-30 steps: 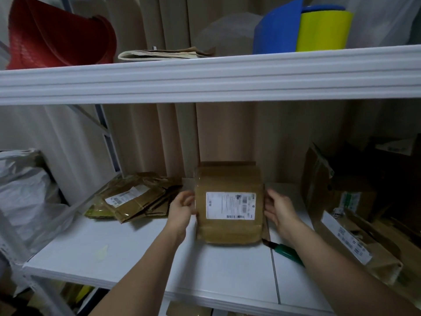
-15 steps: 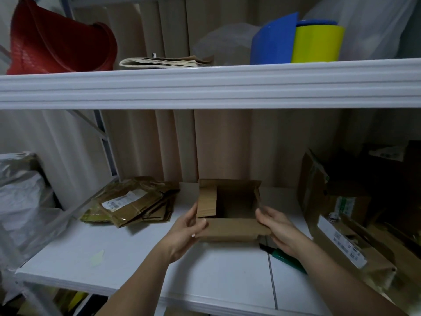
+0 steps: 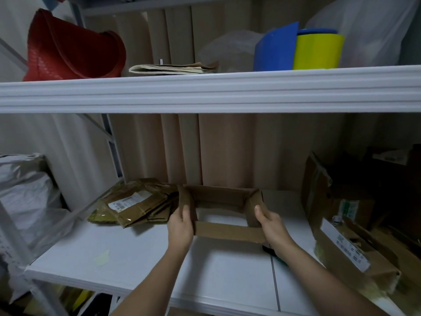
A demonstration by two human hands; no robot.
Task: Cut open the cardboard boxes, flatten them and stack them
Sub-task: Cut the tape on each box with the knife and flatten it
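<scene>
white shelf [image 3: 136,265] first, wide and pale, with the open cardboard box [image 3: 224,232] standing on it near the middle, both ends open so the shelf shows right through its brown frame. left of it, flattened boxes [image 3: 134,207] lie in a loose pile; on the right, more boxes [image 3: 346,245] slump together. left hand [image 3: 181,226] grips the box's left wall, thumb inside, fingers wrapped round outside. right hand [image 3: 272,224] grips the right wall the same way, thumb up on the inner face. both forearms reach in from below.
</scene>
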